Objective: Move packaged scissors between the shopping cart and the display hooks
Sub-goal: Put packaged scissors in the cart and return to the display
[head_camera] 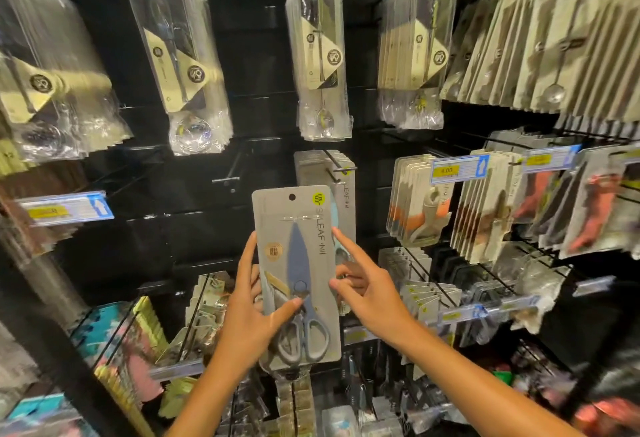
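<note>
Both arms extend forward and upward; left hand [247, 312] grips with thumb across front, right hand [367, 293] pinches, index finger extended.

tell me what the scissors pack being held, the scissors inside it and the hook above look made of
The flat grey scissors pack: matt card, by its dull printed face, with a clear, probably plastic blister that glints over the blades. The grey-blue scissors with grey loop handles: handles look like moulded plastic; the blades sit under a matt cover, material unclear. The thin black display hook: probably coated metal wire.
</note>
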Available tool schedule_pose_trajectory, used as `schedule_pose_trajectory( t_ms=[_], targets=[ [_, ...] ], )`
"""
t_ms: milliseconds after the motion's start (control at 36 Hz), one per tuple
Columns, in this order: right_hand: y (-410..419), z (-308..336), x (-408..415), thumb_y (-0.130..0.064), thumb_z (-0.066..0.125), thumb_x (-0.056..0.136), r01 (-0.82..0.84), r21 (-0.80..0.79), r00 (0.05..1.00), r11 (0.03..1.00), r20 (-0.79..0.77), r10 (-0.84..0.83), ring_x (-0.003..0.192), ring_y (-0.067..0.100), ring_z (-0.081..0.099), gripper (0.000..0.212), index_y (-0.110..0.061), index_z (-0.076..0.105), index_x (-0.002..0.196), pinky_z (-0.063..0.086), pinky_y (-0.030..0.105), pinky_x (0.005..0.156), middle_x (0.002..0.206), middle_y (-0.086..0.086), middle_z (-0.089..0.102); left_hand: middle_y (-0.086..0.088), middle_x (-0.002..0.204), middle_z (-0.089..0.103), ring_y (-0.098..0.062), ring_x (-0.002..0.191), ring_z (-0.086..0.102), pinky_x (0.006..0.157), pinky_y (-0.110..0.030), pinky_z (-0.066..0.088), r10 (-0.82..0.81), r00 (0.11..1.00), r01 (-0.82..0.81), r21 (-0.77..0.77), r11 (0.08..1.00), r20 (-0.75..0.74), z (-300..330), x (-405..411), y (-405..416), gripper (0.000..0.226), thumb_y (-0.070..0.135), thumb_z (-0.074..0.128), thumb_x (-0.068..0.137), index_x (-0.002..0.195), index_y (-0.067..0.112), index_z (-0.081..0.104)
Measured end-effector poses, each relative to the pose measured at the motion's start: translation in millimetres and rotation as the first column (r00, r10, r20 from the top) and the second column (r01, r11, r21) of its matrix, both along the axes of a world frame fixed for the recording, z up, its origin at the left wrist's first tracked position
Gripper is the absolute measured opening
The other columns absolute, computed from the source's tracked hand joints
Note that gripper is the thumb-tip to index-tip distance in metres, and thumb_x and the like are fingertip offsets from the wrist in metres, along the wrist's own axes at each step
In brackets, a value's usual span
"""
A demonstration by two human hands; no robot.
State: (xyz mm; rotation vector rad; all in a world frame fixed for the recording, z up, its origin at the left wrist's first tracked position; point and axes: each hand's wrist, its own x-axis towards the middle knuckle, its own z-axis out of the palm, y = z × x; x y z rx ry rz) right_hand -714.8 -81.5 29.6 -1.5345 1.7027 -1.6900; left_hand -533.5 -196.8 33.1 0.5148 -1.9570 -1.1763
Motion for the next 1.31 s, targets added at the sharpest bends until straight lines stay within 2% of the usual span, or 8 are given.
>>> schedule_pose_trajectory(
  t_ms=[194, 278, 472, 778, 889, 1028, 1139, 1306],
  targets=[
    [12, -5, -19, -0.008, 0.060, 0.099, 0.121, 0.057, 0.992, 0.991, 0.011, -0.122, 0.086, 0.053, 0.057, 0.077, -0.058, 0.028, 0.149, 0.052, 0.065, 0.080, 0.096, 0.022, 0.063, 0.015, 0.156, 0.039, -0.004, 0.138, 0.048, 0.108, -0.042, 0.050, -0.083, 0.994, 0.086, -0.031, 0.996, 0.072, 0, -33, -1, 0.122, 0.025, 0.086, 0.077, 0.151, 0.062, -0.003],
    [15, -4, -29, -0.008, 0.059, 0.100, 0.172, 0.039, 0.985, 0.984, 0.016, -0.172, 0.088, 0.045, 0.063, 0.077, -0.057, 0.028, 0.150, 0.055, 0.061, 0.081, 0.099, 0.010, 0.068, 0.019, 0.157, 0.037, -0.001, 0.138, 0.047, 0.107, -0.028, 0.049, -0.102, 0.992, 0.106, -0.045, 0.993, 0.080, 5, -46, 2, 0.122, 0.024, 0.085, 0.079, 0.150, 0.062, -0.007],
    [19, -4, -47, -0.007, 0.058, 0.100, 0.227, -0.007, 0.974, 0.974, 0.027, -0.227, 0.088, 0.016, 0.069, 0.074, -0.054, 0.030, 0.151, 0.060, 0.041, 0.086, 0.092, -0.004, 0.069, 0.022, 0.159, 0.034, -0.003, 0.138, 0.047, 0.108, -0.037, 0.049, -0.127, 0.984, 0.140, -0.102, 0.985, 0.129, 15, -67, 2, 0.124, 0.024, 0.084, 0.081, 0.149, 0.062, -0.013],
    [6, -7, -63, -0.012, 0.051, 0.104, 0.132, 0.052, 0.991, 0.990, 0.009, -0.133, 0.096, 0.041, 0.063, 0.071, -0.058, 0.025, 0.150, 0.053, 0.058, 0.088, 0.100, 0.001, 0.067, 0.014, 0.154, 0.045, -0.002, 0.128, 0.057, 0.095, -0.014, 0.052, -0.121, 0.977, 0.129, -0.030, 0.991, 0.177, 6, -80, -11, 0.128, 0.022, 0.085, 0.080, 0.152, 0.056, -0.014],
    [-3, -12, -70, -0.014, 0.052, 0.104, 0.130, 0.062, 0.991, 0.990, -0.039, -0.128, 0.092, 0.032, 0.066, 0.074, -0.061, 0.019, 0.150, 0.056, 0.054, 0.086, 0.099, -0.007, 0.066, 0.015, 0.157, 0.041, -0.002, 0.132, 0.054, 0.098, -0.018, 0.050, -0.104, 0.973, 0.112, -0.031, 0.993, 0.207, 6, -86, -17, 0.128, 0.028, 0.085, 0.080, 0.148, 0.060, -0.019],
    [-15, -12, -79, -0.018, 0.056, 0.103, 0.033, 0.125, 0.999, 0.992, -0.040, -0.028, 0.106, 0.005, 0.067, 0.084, -0.061, 0.002, 0.151, 0.057, 0.027, 0.091, 0.120, -0.028, 0.062, 0.014, 0.159, 0.039, 0.001, 0.133, 0.051, 0.102, -0.014, 0.045, -0.104, 0.962, 0.112, -0.017, 0.994, 0.253, 6, -97, -27, 0.125, 0.029, 0.080, 0.085, 0.149, 0.055, -0.023],
    [-30, -9, -85, -0.020, 0.059, 0.101, 0.015, 0.128, 0.999, 0.992, -0.053, -0.008, 0.133, 0.004, 0.052, 0.091, -0.062, -0.004, 0.150, 0.046, 0.040, 0.112, 0.155, -0.013, 0.042, 0.009, 0.161, 0.036, 0.004, 0.132, 0.050, 0.097, -0.004, 0.043, -0.111, 0.953, 0.120, -0.016, 0.993, 0.282, 7, -107, -42, 0.124, 0.022, 0.080, 0.086, 0.153, 0.045, -0.023],
    [-53, -7, -97, -0.023, 0.064, 0.098, -0.001, 0.140, 0.999, 0.990, -0.046, 0.008, 0.146, 0.009, 0.036, 0.099, -0.059, -0.011, 0.151, 0.038, 0.042, 0.118, 0.164, -0.011, 0.025, 0.009, 0.155, 0.038, 0.024, 0.121, 0.045, 0.092, -0.002, 0.042, -0.086, 0.961, 0.096, -0.024, 0.995, 0.263, 14, -127, -55, 0.120, 0.010, 0.077, 0.087, 0.156, 0.034, -0.018]
  ],
)
